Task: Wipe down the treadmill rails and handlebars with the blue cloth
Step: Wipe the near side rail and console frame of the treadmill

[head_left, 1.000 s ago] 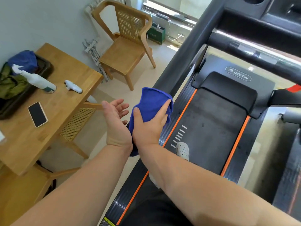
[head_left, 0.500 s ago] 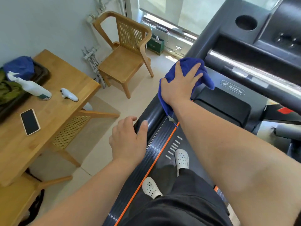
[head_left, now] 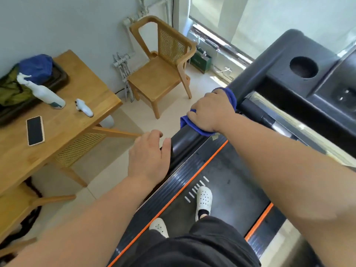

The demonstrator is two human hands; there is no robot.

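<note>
I stand on the black treadmill belt (head_left: pixel 227 189). My right hand (head_left: pixel 211 110) grips the blue cloth (head_left: pixel 192 125), wrapped around the black left handrail (head_left: pixel 185 140) just below the console (head_left: pixel 289 81). Only the cloth's edges show around my fingers. My left hand (head_left: pixel 149 156) rests on the same rail lower down, fingers curled over its outer side, a short gap from the cloth.
A wooden table (head_left: pixel 63 132) at the left holds a spray bottle (head_left: pixel 41 92), a phone (head_left: pixel 35 130), a small white object (head_left: pixel 84 107) and a dark tray (head_left: pixel 55 81) with cloths. A wooden chair (head_left: pixel 159 74) stands by the wall. My white shoes (head_left: pixel 203 199) are on the belt.
My right hand carried the cloth up the left rail, then closed around the rail near the console. My left hand came down onto the rail below it and has stayed there.
</note>
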